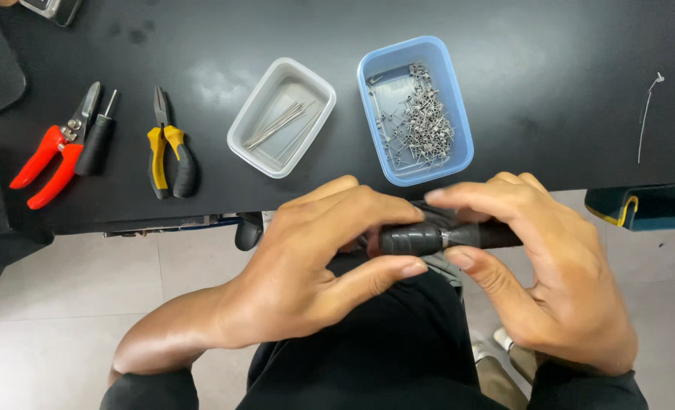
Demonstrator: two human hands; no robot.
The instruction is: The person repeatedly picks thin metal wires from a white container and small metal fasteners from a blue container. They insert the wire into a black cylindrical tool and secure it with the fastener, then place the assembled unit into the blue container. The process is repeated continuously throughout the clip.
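Observation:
A black cylindrical tool (421, 238) with a ribbed grip lies crosswise above my lap, just below the table's front edge. My left hand (318, 269) wraps its left part, thumb underneath and fingers over the top. My right hand (550, 266) holds its right part between thumb and fingers. The tool's left end is hidden inside my left hand.
On the black table (542, 68) stand a blue tray (459, 121) of several small bent wire pieces and a clear tray (246, 121) of straight wires. At left lie yellow-handled pliers (166, 148), a black screwdriver (96, 140) and red-handled cutters (52, 152). A loose wire (646, 114) lies at right.

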